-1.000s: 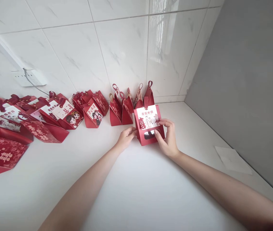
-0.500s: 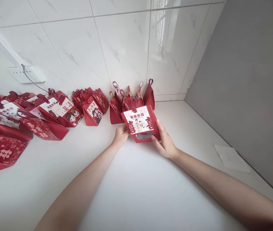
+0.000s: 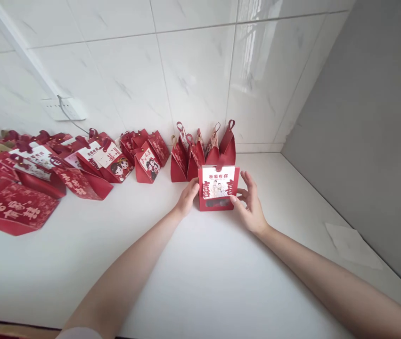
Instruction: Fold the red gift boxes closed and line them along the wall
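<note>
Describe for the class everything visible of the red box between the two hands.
The red box looks like folded card. Its front bears a white panel with red characters and two drawn figures; below is a window, contents unclear. It stands roughly upright on the white table, before other red boxes. The left hand touches its left edge; the right hand, open, has its thumb at the right edge.

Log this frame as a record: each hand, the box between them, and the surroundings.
Box: red, windowed, white printed front, apparently on the white counter
Left hand: at the box's left edge
Right hand: open, thumb at the box's right edge
Behind: looped red boxes near tiled wall
Far left: more red boxes
Far right: white sheet
</note>
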